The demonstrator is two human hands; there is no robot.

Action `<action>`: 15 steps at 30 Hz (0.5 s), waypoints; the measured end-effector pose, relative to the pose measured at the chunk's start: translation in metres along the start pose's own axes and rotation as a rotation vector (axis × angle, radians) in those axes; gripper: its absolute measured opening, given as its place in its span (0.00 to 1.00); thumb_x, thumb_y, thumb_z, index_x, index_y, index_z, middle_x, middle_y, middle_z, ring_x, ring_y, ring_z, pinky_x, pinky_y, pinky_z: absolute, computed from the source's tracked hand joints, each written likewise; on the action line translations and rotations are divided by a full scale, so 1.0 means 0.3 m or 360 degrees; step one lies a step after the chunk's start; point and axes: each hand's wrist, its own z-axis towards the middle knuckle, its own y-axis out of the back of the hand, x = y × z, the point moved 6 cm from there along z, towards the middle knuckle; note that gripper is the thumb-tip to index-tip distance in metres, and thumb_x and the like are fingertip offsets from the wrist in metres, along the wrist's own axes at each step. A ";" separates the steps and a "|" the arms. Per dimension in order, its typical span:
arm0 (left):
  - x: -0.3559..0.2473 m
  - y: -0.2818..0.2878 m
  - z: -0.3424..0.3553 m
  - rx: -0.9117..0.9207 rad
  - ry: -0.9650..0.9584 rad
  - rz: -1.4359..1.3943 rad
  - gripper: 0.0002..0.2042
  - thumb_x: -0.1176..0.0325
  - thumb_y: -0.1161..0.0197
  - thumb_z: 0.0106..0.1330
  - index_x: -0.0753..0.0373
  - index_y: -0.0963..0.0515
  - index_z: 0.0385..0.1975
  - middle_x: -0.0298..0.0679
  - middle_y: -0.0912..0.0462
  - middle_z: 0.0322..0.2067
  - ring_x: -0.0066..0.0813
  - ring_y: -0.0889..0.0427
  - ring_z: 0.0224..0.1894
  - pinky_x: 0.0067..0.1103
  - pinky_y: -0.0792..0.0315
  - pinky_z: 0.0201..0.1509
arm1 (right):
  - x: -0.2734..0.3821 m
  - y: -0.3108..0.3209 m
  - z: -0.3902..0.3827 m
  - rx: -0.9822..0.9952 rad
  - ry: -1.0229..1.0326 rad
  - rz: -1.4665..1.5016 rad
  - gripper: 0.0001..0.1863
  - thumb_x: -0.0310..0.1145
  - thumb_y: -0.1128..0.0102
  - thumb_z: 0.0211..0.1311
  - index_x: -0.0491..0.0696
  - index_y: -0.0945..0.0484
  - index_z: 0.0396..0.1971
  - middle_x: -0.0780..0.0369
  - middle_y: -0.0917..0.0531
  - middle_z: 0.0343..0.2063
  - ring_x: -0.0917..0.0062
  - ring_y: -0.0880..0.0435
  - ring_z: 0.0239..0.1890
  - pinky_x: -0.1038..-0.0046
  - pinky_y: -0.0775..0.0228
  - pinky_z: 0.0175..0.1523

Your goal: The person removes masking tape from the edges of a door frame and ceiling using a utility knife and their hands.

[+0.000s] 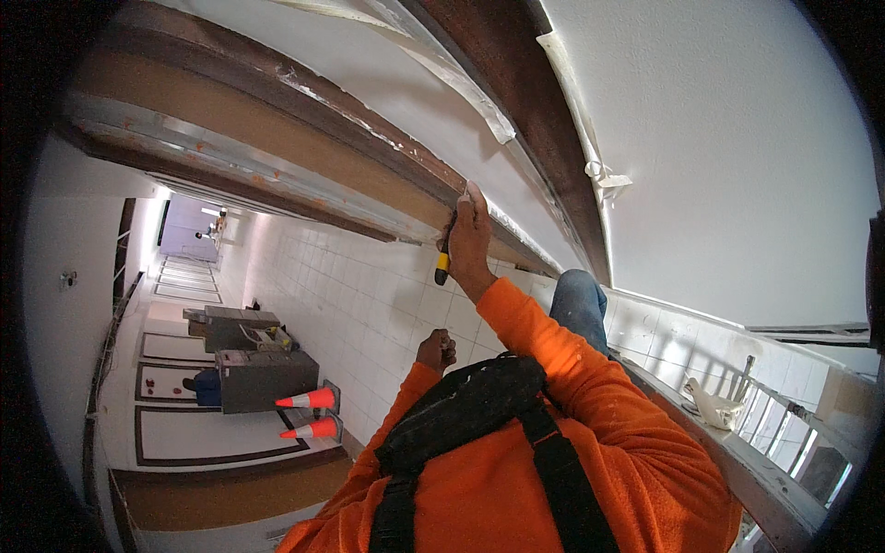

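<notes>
As right hand [470, 241] clasps handle [442, 264], white-flecked wood [350, 129]

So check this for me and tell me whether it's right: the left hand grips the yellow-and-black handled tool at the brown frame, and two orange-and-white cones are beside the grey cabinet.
Wrong hand: the head view shows the right hand gripping the yellow-and-black handled tool at the brown frame. Two orange-and-white cones are beside the grey cabinet.
</notes>
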 end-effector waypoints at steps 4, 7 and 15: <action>0.047 0.077 0.087 0.0098 0.0115 -0.0053 0.17 0.58 0.42 0.67 0.51 0.38 0.17 0.32 0.34 0.18 0.24 0.35 0.19 0.23 0.36 0.22 | -0.002 0.029 -0.028 -0.0067 -0.0038 -0.0001 0.22 0.41 0.53 0.78 0.57 0.35 0.68 0.69 0.33 0.18 0.84 0.34 0.15 0.77 0.37 0.19; 0.066 0.076 0.115 0.0292 0.0117 -0.0083 0.16 0.58 0.42 0.67 0.51 0.37 0.18 0.32 0.33 0.18 0.24 0.34 0.19 0.23 0.35 0.22 | -0.013 0.086 -0.040 -0.0143 -0.0110 -0.0051 0.21 0.40 0.54 0.79 0.57 0.35 0.68 0.69 0.33 0.17 0.85 0.35 0.15 0.77 0.38 0.18; 0.020 0.030 0.114 0.0217 -0.0008 0.0079 0.08 0.60 0.41 0.66 0.56 0.22 0.33 0.31 0.24 0.26 0.22 0.29 0.22 0.22 0.31 0.25 | -0.058 0.228 0.009 -0.0076 0.0346 -0.0342 0.23 0.39 0.56 0.80 0.54 0.36 0.70 0.71 0.32 0.19 0.88 0.35 0.15 0.79 0.39 0.19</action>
